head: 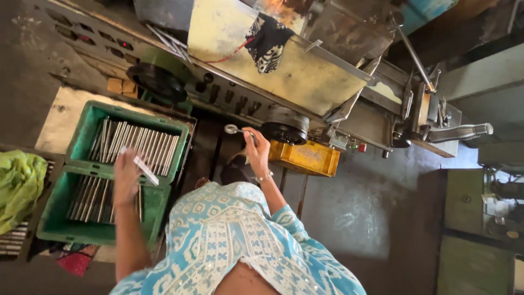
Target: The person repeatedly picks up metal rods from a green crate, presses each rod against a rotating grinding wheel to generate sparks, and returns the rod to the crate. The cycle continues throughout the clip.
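- The left hand (126,177), in the left-centre of the frame, is closed around a short metal rod (143,166), which slants from upper left to lower right above the crates.
- Under that hand sit two green plastic crates: the upper crate (87,123) holds a row of metal rods (139,145) lying side by side, and the lower crate (60,218), touching it, holds more rods (90,199).
- The right hand (256,147), near the centre of the frame, grips a slim metal tool with a round, ring-like end (232,129); that end points left, just beside the machine's dark round wheel (285,128).
- A bracelet (264,177) circles the right wrist.
- A yellow tray (305,158) hangs just right of the right hand, under the machine.
- The long metal machine (305,76) runs diagonally across the upper frame, with a dark patterned cloth (268,41) draped on its pale cover.
- A second black wheel (158,79) sits in the upper left, above the crates.
- A green cloth (19,183) lies at the left edge.
- The person's blue and white patterned garment (234,246) fills the bottom centre.
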`<act>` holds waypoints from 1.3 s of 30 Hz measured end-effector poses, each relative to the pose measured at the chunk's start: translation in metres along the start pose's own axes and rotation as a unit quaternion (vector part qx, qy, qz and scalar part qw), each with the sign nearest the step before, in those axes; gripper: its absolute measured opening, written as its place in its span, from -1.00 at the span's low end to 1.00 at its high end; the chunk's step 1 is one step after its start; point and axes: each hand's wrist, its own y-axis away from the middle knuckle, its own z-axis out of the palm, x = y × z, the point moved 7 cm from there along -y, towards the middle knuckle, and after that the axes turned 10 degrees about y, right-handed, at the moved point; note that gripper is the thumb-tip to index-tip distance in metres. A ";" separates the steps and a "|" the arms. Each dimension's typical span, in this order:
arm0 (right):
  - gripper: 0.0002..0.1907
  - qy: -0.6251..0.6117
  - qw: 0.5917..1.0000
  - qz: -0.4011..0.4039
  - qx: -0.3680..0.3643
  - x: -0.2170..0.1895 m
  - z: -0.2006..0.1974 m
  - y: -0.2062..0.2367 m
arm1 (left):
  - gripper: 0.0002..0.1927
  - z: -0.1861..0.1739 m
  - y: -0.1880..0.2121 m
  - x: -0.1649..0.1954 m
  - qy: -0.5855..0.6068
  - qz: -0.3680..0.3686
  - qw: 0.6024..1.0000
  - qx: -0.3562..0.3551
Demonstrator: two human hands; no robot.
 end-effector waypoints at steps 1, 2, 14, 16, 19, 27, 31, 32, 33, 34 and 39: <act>-0.75 -0.022 0.999 0.020 -0.018 -0.004 0.008 -0.002 | -0.63 0.040 -0.014 -0.001 -0.009 0.019 0.999 -0.029; -0.75 -0.044 0.998 0.039 -0.034 -0.008 0.015 -0.005 | -0.53 0.066 -0.006 -0.006 -0.092 0.076 0.988 -0.101; -0.79 0.116 0.968 -0.215 0.059 -0.084 -0.006 -0.006 | -0.60 0.311 0.052 -0.026 -0.019 -0.067 0.952 -0.299; -0.76 0.004 0.991 -0.128 0.036 -0.066 -0.012 -0.008 | -0.61 0.312 0.054 -0.022 -0.004 -0.030 0.958 -0.286; -0.70 -0.293 0.939 0.161 -0.081 -0.021 0.001 -0.003 | -0.61 0.324 0.080 0.019 -0.239 0.386 0.808 -0.375; -0.50 -0.396 0.842 0.327 -0.165 0.001 0.008 0.001 | -0.65 0.338 0.074 0.039 -0.299 0.341 0.778 -0.435; -0.57 -0.103 0.986 -0.021 -0.132 -0.044 -0.023 -0.020 | -0.75 0.340 0.056 0.019 -0.155 -0.019 0.911 -0.381; -0.59 0.066 0.973 -0.197 -0.103 -0.068 -0.033 -0.018 | -0.77 0.339 0.056 0.011 -0.164 -0.104 0.910 -0.367; -0.62 0.229 0.900 -0.363 -0.071 -0.089 -0.034 -0.009 | -0.79 0.335 0.056 0.004 -0.173 -0.186 0.901 -0.351; -0.66 0.264 0.868 -0.415 -0.073 -0.097 -0.036 -0.006 | -0.81 0.331 0.060 -0.004 -0.181 -0.269 0.886 -0.332; -0.71 0.289 0.832 -0.473 0.013 -0.111 -0.046 -0.010 | -0.76 0.349 0.073 0.009 -0.173 -0.095 0.902 -0.383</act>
